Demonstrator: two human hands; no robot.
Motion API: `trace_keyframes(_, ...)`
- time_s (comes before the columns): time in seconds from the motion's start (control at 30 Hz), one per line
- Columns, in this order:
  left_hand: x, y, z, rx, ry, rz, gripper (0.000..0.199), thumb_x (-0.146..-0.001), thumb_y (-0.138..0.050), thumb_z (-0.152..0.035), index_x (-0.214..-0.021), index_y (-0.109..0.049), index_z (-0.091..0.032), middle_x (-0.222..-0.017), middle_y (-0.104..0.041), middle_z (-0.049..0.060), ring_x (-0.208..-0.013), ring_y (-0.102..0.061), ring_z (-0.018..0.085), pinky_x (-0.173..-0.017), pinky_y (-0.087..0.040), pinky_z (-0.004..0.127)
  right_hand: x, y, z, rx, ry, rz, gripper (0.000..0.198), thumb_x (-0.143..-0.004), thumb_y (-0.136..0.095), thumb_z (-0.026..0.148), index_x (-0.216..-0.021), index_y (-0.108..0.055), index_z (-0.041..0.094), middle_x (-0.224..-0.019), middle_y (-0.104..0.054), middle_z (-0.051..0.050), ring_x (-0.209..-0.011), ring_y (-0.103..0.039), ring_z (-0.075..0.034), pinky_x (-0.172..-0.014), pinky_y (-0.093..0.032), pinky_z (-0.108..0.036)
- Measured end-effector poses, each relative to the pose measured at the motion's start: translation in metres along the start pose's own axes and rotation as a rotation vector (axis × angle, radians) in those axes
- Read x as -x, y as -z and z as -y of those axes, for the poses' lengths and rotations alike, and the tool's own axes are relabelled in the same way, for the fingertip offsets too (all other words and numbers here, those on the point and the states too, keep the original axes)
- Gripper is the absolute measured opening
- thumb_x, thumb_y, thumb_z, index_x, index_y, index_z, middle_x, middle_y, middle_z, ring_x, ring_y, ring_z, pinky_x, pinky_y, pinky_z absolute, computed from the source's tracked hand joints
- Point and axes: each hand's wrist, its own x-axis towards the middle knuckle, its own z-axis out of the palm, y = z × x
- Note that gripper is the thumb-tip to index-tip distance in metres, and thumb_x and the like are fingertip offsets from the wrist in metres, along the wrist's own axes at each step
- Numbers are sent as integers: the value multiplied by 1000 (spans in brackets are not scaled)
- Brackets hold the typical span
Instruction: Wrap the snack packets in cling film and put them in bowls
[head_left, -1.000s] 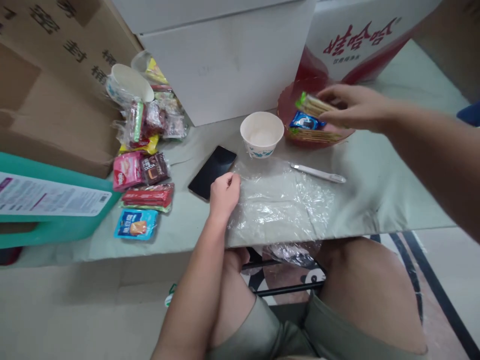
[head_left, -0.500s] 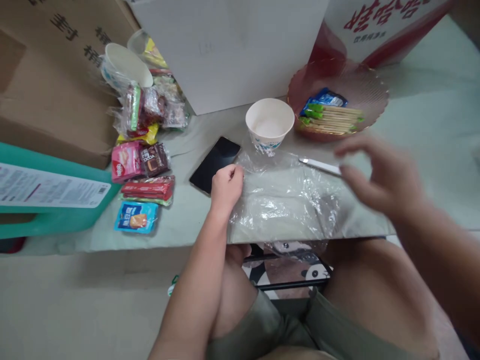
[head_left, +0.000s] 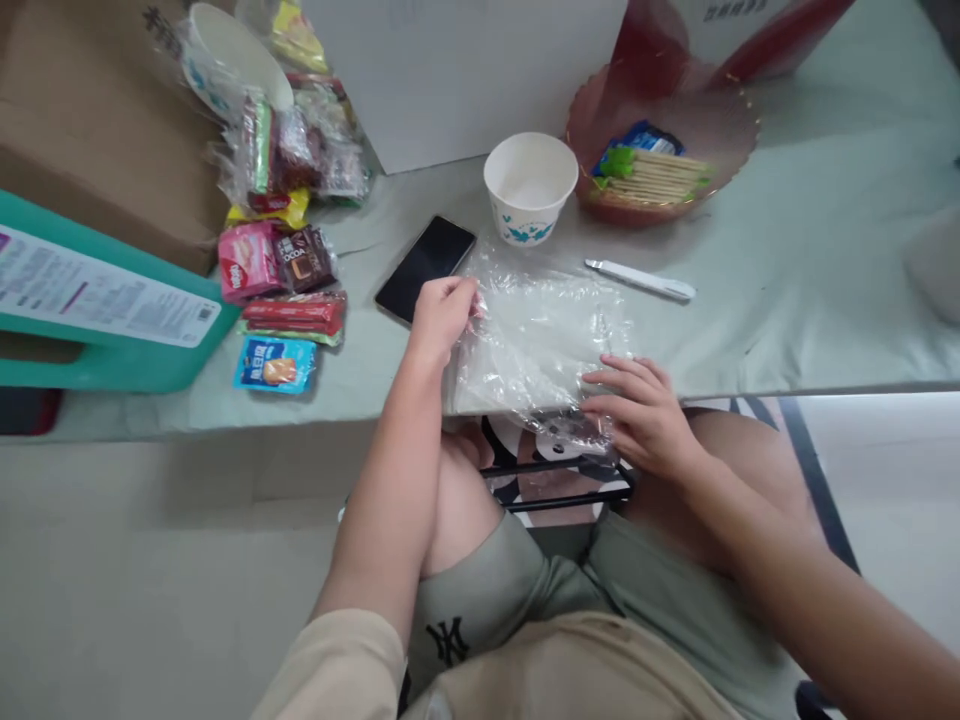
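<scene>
A clear plastic bag (head_left: 525, 345) lies crinkled on the cloth, its lower edge hanging over the table's front. My left hand (head_left: 444, 312) is closed on the bag's left edge, beside a dark phone (head_left: 427, 268). Fingers spread, my right hand (head_left: 637, 410) rests against the bag's lower right side at the table edge. Beyond that hand lies a slim white craft knife (head_left: 639, 280), untouched. Behind the bag stands a white paper bowl (head_left: 530, 190) with a blue-green leaf print.
Packaged snacks (head_left: 281, 260) are piled at the left, beside a teal container (head_left: 161, 350) and a cardboard box (head_left: 90, 130). A pinkish ribbed bowl (head_left: 739, 130) holds green-tipped sticks (head_left: 660, 175). A white box (head_left: 465, 80) stands at the back.
My right hand has moved from beside the craft knife down and left onto the bag. My left hand stays at the bag's left edge. The view has tilted downward.
</scene>
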Motion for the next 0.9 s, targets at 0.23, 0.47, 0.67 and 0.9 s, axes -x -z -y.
trace_keyframes(0.23, 2, 2, -1, 35, -10, 11, 29, -94, -57, -26, -66, -57, -16, -59, -56, 0, -47, -52, 7, -45, -37, 17, 11, 9, 7, -176, -67, -151, 19, -92, -59, 16, -104, -72, 24, -109, -76, -8, -118, -69, -29, -99, -53, -45)
trace_keyframes(0.47, 16, 24, 5, 220, 1, 508, 51, -76, -81, -45, -117, -60, -22, -93, -76, 6, -86, -76, 20, -67, -57, 24, -2, 9, -5, -344, -320, -367, 19, -97, -56, 23, -98, -75, 24, -108, -76, -7, -108, -72, -26, -101, -56, -48)
trace_keyframes(0.67, 21, 24, 16, 218, -160, 488, 83, -74, -82, -29, -148, -43, -33, -108, -74, 5, -86, -77, 19, -68, -59, 26, -12, 9, -5, -368, -415, -443, 26, -99, -53, 36, -90, -74, 24, -100, -77, -7, -102, -73, -25, -98, -57, -50)
trace_keyframes(0.9, 28, 21, 16, 81, -71, 181, 70, -84, -62, -15, -149, -44, -32, -79, -70, 0, -40, -52, 7, -35, -31, 17, -14, 5, -7, -382, -496, -402, 26, -100, -53, 38, -95, -75, 24, -105, -77, -6, -104, -73, -25, -95, -57, -45)
